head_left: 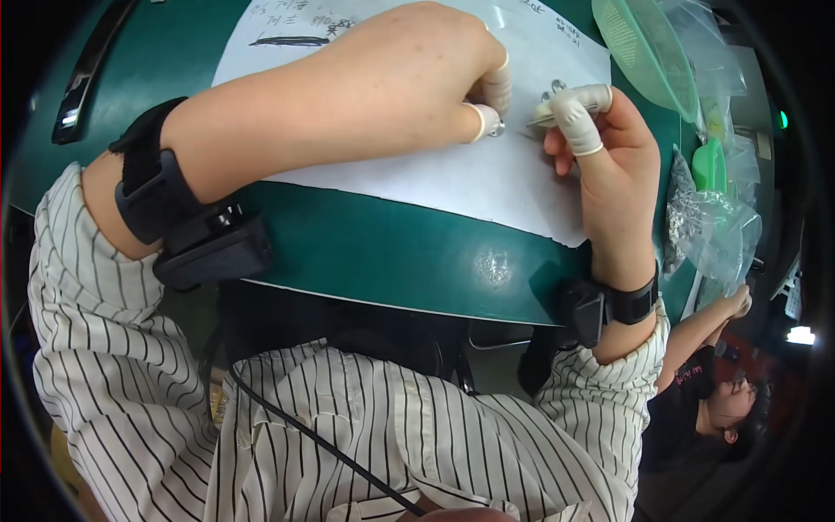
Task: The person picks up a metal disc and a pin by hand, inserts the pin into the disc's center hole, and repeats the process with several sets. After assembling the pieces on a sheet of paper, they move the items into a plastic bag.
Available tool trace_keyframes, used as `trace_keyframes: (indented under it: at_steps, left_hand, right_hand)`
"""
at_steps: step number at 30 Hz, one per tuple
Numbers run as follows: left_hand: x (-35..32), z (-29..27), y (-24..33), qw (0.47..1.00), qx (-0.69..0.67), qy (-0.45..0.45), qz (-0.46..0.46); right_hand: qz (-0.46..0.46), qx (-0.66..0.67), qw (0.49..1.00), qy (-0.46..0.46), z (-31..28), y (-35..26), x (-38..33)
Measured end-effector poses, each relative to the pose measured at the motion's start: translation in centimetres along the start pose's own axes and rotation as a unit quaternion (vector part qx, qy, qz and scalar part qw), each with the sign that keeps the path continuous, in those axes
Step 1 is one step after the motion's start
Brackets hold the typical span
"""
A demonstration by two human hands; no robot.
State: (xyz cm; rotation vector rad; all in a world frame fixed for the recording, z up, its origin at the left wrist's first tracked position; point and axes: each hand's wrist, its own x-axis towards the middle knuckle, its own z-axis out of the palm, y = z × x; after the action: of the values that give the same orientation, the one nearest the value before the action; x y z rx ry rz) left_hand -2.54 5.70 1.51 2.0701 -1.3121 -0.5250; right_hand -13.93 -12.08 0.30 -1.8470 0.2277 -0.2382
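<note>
My left hand (426, 78) reaches across the white paper (391, 187), palm down, with pale finger cots on the thumb and index finger. Thumb and finger are closed, and a small shiny metal piece (497, 129) shows at the thumb's tip. To its right, my right hand (613, 148) wears cots as well. Its thumb and index finger pinch a slim, pointed metal tool (537, 122), mostly covered by the fingers. Small silver rings (557, 85) show just beyond those fingertips; whether they are held or lie on the paper, I cannot tell.
The paper, with handwriting on it, lies on a green table (374, 248). At the right edge are a light green basket (648, 52), a green scoop (710, 165) and clear bags (726, 230), one with small grey parts. A long black object (91, 70) lies far left. Another person (709, 391) sits at right.
</note>
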Motion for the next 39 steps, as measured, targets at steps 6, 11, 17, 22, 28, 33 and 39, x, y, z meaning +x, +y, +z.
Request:
trace_keyframes:
  at_steps: [6, 11, 17, 22, 28, 33, 39]
  left_hand:
    - [-0.3, 0.6, -0.1, 1.000, -0.011, 0.003, 0.002]
    - [-0.4, 0.7, 0.1, 1.000, -0.009, -0.002, -0.014]
    - [-0.6, 0.8, -0.3, 1.000, -0.021, -0.007, -0.005]
    - [-0.1, 0.8, -0.2, 1.000, -0.013, -0.011, -0.014]
    - [0.3, 0.4, 0.1, 0.999, -0.023, -0.019, -0.022]
    - [0.9, 0.8, 0.4, 0.999, -0.039, -0.021, -0.028]
    - [1.2, 0.6, 0.2, 1.000, -0.024, 0.000, 0.006]
  right_hand:
    - [-0.043, -0.075, 0.996, -0.037, 0.4, 0.1, -0.3]
    - [-0.059, -0.139, 0.987, -0.058, 0.6, 0.4, -0.4]
    - [-0.055, -0.143, 0.987, -0.052, 1.1, 0.3, -0.5]
    - [-0.116, -0.198, 0.972, -0.050, 1.0, 0.3, -0.4]
    - [-0.218, -0.350, 0.908, -0.067, 0.6, -0.4, -0.2]
    - [-0.191, -0.339, 0.919, -0.060, 0.3, 0.3, -0.2]
    - [-0.087, -0.121, 0.989, -0.024, 0.3, -0.1, -0.6]
